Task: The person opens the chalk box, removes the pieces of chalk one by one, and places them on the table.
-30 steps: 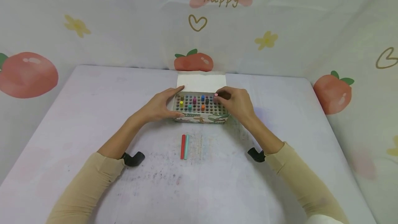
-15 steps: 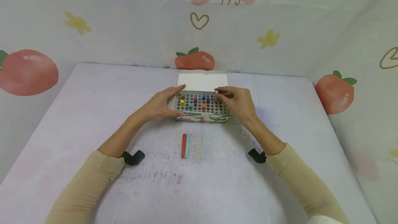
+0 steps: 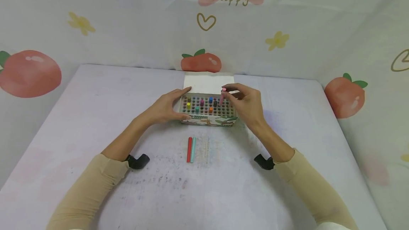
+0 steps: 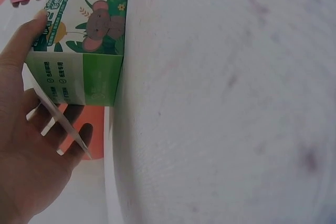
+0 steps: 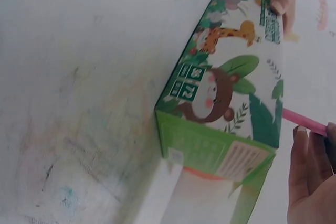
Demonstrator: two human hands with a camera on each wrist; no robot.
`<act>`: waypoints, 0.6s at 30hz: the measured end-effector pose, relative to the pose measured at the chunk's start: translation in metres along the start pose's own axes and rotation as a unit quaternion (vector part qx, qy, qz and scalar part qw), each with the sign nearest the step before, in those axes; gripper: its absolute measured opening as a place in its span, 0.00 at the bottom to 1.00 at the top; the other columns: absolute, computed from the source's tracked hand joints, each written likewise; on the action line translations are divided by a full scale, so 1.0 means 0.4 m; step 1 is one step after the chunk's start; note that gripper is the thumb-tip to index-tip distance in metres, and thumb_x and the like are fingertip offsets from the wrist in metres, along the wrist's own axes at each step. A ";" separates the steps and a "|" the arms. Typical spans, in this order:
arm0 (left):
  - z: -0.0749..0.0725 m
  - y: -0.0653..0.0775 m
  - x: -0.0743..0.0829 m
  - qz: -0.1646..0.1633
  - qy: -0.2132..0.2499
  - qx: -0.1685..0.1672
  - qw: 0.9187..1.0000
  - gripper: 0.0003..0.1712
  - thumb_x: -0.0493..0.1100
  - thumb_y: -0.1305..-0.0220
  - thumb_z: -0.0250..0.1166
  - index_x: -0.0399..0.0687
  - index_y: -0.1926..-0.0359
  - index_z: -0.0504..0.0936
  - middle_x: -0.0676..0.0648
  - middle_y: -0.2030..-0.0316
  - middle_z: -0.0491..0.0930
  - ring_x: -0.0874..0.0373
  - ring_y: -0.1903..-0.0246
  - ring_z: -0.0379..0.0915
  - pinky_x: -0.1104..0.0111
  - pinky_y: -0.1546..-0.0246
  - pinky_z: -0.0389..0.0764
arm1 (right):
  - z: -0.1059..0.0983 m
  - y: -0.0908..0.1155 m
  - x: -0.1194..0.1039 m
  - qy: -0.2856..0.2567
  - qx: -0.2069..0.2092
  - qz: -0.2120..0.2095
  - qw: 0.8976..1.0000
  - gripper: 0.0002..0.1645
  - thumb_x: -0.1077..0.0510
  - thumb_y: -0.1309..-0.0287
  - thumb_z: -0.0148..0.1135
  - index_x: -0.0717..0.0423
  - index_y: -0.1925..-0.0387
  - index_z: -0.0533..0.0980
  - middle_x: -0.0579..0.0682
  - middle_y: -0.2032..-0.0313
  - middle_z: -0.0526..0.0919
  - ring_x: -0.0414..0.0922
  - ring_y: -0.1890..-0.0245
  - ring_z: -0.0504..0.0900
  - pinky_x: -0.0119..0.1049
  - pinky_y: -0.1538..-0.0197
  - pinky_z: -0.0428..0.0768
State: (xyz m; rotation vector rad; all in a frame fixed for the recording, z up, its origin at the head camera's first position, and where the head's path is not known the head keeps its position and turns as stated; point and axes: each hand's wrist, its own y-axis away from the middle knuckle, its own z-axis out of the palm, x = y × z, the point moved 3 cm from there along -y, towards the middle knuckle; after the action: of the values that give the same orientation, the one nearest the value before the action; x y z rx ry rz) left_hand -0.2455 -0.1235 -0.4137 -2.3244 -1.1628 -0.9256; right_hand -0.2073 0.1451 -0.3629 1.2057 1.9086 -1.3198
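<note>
A cardboard chalk box (image 3: 212, 121) printed with cartoon animals stands at the table's middle, its white lid (image 3: 208, 83) folded back. My left hand (image 3: 162, 109) holds the box by its left end, thumb at the front and fingers towards the back. Between thumb and fingertips, my right hand (image 3: 250, 105) pinches a pink chalk stick (image 3: 221, 99) over the right part of the holed insert. In the right wrist view the pink chalk (image 5: 305, 122) slants up from behind the box edge. Several coloured chalks, among them a yellow chalk (image 3: 188, 105) and an orange chalk (image 3: 211, 109), poke up from holes.
A red chalk stick (image 3: 189, 149) and a light teal chalk stick (image 3: 193, 149) lie side by side in front of the box. Coloured smudges mark the white table (image 3: 223, 194). A printed cloth (image 3: 143, 27) hangs behind the table.
My right hand has lifted the pink chalk upward, so more of its length shows above the holes. The left hand stays on the box. The head view has shifted slightly.
</note>
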 end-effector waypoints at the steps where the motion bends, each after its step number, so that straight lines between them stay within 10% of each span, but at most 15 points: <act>1: 0.000 0.000 0.000 0.000 0.000 0.000 1.000 0.59 0.53 0.50 0.79 0.54 0.22 0.55 0.43 0.35 0.68 0.50 0.41 0.66 0.50 0.39 0.65 | 0.001 0.002 -0.003 -0.005 -0.002 0.002 1.000 0.13 0.60 0.40 0.69 0.61 0.55 0.84 0.52 0.60 0.87 0.52 0.70 0.88 0.29 0.69 0.80; 18: -0.003 0.003 0.000 -0.003 0.003 -0.002 1.000 0.59 0.53 0.50 0.79 0.54 0.22 0.55 0.42 0.34 0.68 0.49 0.41 0.65 0.49 0.39 0.65 | 0.039 0.061 -0.032 -0.095 -0.081 0.069 0.990 0.15 0.61 0.38 0.68 0.60 0.50 0.84 0.53 0.59 0.86 0.58 0.72 0.84 0.42 0.67 0.84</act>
State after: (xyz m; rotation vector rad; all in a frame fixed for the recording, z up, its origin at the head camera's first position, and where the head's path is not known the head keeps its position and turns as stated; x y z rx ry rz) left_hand -0.2452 -0.1249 -0.4130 -2.3206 -1.1663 -0.9372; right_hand -0.1809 0.1290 -0.3700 1.0709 1.7291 -1.1410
